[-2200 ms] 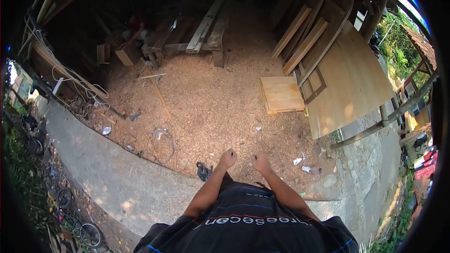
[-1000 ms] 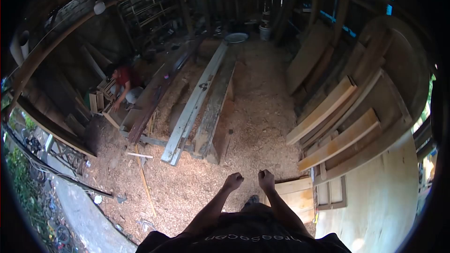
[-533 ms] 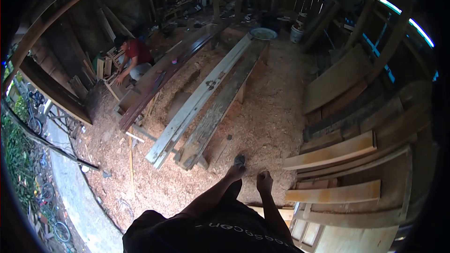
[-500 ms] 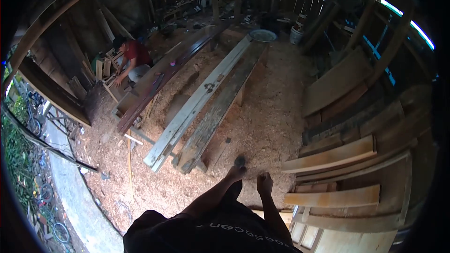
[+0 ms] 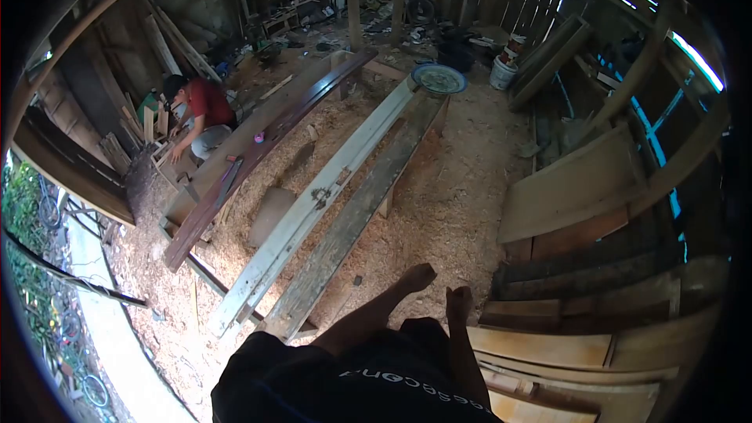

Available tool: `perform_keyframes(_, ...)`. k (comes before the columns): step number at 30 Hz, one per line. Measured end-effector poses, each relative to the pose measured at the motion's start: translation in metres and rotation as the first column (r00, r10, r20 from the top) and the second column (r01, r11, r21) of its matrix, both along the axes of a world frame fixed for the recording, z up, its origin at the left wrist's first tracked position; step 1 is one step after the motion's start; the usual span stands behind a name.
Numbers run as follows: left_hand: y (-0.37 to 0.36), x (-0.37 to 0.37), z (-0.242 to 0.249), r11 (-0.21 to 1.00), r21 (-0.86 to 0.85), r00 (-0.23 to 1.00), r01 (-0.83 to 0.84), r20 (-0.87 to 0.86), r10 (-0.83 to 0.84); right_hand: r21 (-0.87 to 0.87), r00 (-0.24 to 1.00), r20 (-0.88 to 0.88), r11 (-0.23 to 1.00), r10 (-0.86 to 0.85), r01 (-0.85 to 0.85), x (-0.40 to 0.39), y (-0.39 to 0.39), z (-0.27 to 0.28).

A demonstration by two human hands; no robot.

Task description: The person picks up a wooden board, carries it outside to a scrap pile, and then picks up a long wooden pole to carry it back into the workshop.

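My left hand (image 5: 417, 276) is held out in front of my body, fingers curled into a loose fist. Just right of it and slightly lower, my right hand (image 5: 460, 302) is also curled closed. Nothing shows sticking out of either hand. Both hang above a floor of wood shavings (image 5: 407, 243), touching nothing. Nearest on the left is a weathered grey plank (image 5: 329, 254), lying alongside a pale white-painted plank (image 5: 274, 239). A round basin with a blue rim (image 5: 439, 78) rests at their far end.
A person in a red shirt (image 5: 210, 106) crouches at the left beside a dark red board (image 5: 235, 180) with a saw (image 5: 227, 182) on it. Wooden panels (image 5: 540, 345) are stacked at lower right. A white bucket (image 5: 503, 73) stands farther back.
My view has moved forward, and the planks now reach closer to my body. Both hands appear slightly farther right, still curled. The crouching person stays in nearly the same pose.
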State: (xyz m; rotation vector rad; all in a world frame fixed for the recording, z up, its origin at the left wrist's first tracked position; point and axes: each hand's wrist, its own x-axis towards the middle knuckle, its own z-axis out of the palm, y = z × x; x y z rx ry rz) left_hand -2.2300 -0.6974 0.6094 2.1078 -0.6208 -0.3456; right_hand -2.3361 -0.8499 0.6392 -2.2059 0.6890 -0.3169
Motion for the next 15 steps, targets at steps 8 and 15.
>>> perform_keyframes(8, -0.065, 0.108, -0.048, 0.996, 0.092, 0.985, -0.014, -0.171, 0.030, -0.029, 0.986, 0.136, 0.995, 0.101, -0.098, 0.144, -0.079, -0.054)
perform_keyframes(15, -0.173, 0.260, -0.005, 0.982, 0.116, 0.962, -0.149, -0.211, 0.171, 0.034, 0.974, 0.048, 0.974, 0.221, -0.223, 0.308, -0.213, 0.009)
